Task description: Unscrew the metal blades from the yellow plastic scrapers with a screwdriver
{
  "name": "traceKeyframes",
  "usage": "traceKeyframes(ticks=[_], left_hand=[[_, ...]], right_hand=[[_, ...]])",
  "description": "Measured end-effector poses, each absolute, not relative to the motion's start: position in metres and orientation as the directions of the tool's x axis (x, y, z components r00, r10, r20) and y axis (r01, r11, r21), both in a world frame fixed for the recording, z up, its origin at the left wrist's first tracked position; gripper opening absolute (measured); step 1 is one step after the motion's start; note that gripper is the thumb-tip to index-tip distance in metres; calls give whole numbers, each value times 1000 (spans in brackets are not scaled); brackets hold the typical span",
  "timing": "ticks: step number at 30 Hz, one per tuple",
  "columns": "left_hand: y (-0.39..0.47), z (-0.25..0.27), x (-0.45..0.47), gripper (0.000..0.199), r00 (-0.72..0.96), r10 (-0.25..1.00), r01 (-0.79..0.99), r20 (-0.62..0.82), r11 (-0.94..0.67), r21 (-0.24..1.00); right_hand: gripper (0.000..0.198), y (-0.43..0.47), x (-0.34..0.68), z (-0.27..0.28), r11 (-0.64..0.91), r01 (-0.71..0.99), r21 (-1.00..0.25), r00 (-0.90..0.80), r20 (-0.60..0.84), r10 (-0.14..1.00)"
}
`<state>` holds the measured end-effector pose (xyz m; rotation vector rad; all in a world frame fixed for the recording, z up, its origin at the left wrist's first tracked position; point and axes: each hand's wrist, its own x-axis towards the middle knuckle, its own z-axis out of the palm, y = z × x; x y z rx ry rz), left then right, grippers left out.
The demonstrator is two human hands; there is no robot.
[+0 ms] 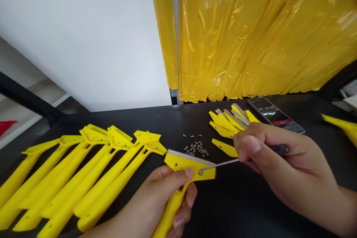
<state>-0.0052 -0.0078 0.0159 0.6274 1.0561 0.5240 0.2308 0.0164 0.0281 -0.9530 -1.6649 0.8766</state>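
Observation:
My left hand [170, 193] is wrapped round the handle of a yellow scraper [181, 165], its thumb pressed on the head near a hole. A grey blade [184, 154] shows along the scraper's far edge. In my right hand [284, 163] is a screwdriver [223, 163], its thin shaft reaching left from my closed fingers. Its tip meets a screw [200, 172] at the right-hand hole of the scraper's head. The dark end of the screwdriver's handle sticks out behind my fingers.
Several yellow scraper handles [97, 178] lie in a row at left. Small screws and nuts [196, 148] are scattered behind the scraper. Yellow plates [221, 122] and grey blades [240, 115] lie beside a phone [275, 113]. Yellow plastic sheeting [251, 37] hangs at the back.

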Motion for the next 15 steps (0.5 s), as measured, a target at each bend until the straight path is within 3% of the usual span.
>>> traceKeyframes(ticks=[15], left_hand=[[-8, 11, -6, 45, 383, 678, -77, -628, 701, 709]], right_hand=[[34, 16, 229, 32, 482, 192, -855, -253, 431, 866]])
